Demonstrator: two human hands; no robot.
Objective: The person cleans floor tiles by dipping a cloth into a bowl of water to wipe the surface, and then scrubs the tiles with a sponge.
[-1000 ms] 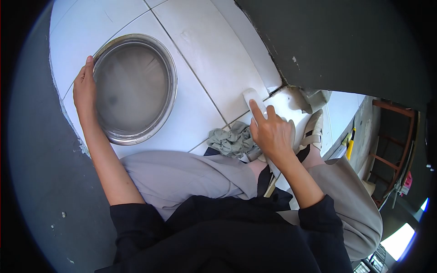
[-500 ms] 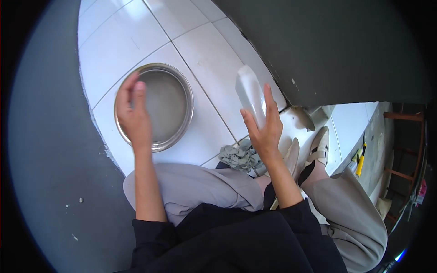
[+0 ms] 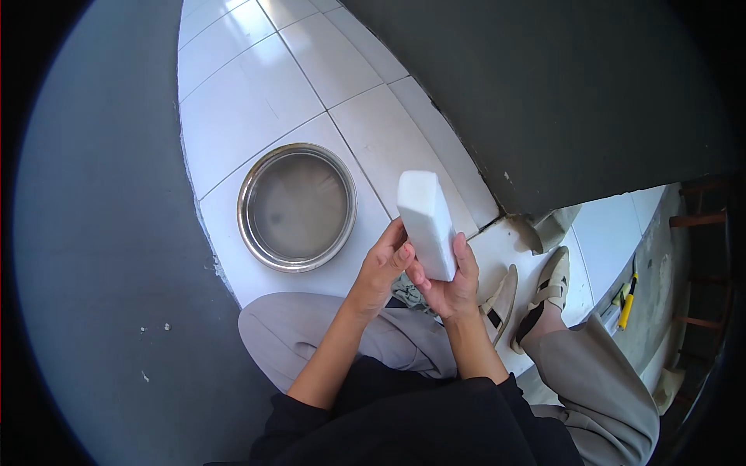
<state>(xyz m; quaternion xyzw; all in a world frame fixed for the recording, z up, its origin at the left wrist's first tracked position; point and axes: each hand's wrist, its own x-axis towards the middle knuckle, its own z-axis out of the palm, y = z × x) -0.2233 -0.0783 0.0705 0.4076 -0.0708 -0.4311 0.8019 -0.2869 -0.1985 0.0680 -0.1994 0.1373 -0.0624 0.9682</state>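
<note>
A white rectangular block [image 3: 429,225] with rounded edges stands tilted between my two hands. My right hand [image 3: 452,289] grips its lower end, thumb along the right side and fingers across the front and left. From the left, my left hand [image 3: 378,272] is closed against the block's lower left side, its thumb in front and part of its fingers hidden behind. A round metal basin [image 3: 252,247] with cloudy water [image 3: 299,206] sits on the tiles, left of the hands. Partly hidden under my hands lies a crumpled grey-green cloth [image 3: 412,295].
White floor tiles [image 3: 241,101] run between a dark grey wall [image 3: 101,233] on the left and another grey surface [image 3: 567,101] at upper right. My shoes [image 3: 553,279] are to the right. Beyond them lies a yellow-handled tool [image 3: 626,311], near a brown wooden frame [image 3: 697,220].
My left hand has moved right from over the basin to the block. The block has been drawn closer and turned slightly. The view has shifted, so the basin appears lower and farther right.
</note>
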